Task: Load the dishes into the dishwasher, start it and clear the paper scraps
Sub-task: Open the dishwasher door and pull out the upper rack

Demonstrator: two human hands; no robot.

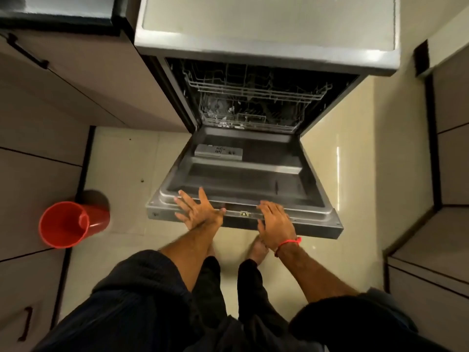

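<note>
The dishwasher (266, 55) stands at upper centre, its door (243, 179) dropped flat toward mid-frame; 2 wire racks (258, 91) show inside, contents too dim to tell; the left grip (196, 212) rests on the door's front edge, fingers spread straight; the right grip (275, 222) lies over that edge nearby, clasping or not I cannot tell; a red bucket (66, 224) stands at left.

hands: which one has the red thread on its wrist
The right hand, on the door edge: a red thread circles its wrist. The left hand, fingers spread flat, has a bare wrist.
</note>
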